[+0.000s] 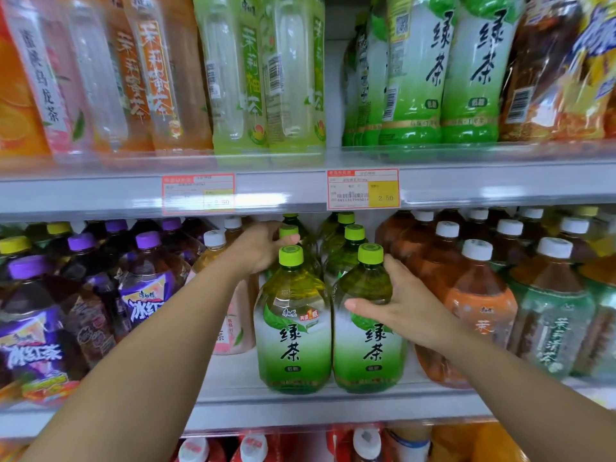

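Note:
Two rows of large green tea bottles with lime caps stand on the middle shelf (300, 408). My left hand (263, 248) reaches past the front left bottle (293, 328) and grips the neck of the second green tea bottle (289, 232) behind it. On the front right green tea bottle (366, 348), my right hand (396, 308) curls round the shoulder, thumb across the front. More green tea bottles (354, 235) stand behind it.
Purple-capped dark tea bottles (146, 288) fill the shelf's left side. White-capped brown and orange tea bottles (476, 295) crowd the right. The upper shelf edge (283, 191) with price tags hangs just above the caps. Red bottles (253, 448) sit on the shelf below.

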A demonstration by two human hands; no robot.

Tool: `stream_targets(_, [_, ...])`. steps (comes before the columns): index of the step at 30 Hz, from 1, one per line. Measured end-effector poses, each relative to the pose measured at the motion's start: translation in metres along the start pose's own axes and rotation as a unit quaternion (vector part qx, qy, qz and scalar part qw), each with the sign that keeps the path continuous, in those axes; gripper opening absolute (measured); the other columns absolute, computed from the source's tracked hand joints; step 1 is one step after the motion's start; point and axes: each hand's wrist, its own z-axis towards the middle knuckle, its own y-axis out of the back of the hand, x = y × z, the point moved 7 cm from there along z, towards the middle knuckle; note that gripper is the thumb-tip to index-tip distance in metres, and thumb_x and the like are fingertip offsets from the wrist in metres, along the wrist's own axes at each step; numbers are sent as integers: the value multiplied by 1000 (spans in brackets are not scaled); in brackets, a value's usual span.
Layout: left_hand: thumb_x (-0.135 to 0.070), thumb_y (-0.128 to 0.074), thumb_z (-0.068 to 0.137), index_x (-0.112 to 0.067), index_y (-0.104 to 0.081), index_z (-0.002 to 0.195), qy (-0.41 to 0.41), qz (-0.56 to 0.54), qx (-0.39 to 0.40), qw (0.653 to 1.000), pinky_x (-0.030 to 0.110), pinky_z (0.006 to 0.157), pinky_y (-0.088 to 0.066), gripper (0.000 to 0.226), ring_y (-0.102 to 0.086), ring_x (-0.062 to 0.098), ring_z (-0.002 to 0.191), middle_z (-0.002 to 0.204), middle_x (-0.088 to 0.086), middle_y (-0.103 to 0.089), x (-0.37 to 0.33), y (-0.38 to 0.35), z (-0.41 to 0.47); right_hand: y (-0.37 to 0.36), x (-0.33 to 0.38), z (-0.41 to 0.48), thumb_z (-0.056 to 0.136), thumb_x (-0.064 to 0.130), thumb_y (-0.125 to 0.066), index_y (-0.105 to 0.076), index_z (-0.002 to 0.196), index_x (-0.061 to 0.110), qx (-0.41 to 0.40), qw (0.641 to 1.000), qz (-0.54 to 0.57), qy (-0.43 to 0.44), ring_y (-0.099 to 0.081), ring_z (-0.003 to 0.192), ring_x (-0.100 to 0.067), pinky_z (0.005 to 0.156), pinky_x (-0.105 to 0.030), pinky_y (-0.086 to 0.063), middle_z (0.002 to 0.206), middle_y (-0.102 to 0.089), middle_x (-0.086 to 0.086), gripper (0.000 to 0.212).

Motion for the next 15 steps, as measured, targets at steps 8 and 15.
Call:
stream_targets(8, [-42,-49,94,-19,-50,131,87,-118,45,988,34,92,-44,44,-53,15,108,118,-2,-55,10,11,-1,0,3,-2,66,49,-77,-47,115,47,-1,1000,7,5,-50,113,-2,101,-29,-41,119,-53,14,57])
stream_targets(15, [-27,-46,99,-16,-52,95,104,-148,-71,981,21,44,-38,13,-46,16,60,77,7,-51,10,12,27,-2,1,-1,64,53,-75,-45,118,47,2,1000,8,-2,-52,112,0,99,-25,-42,122,-53,13,63])
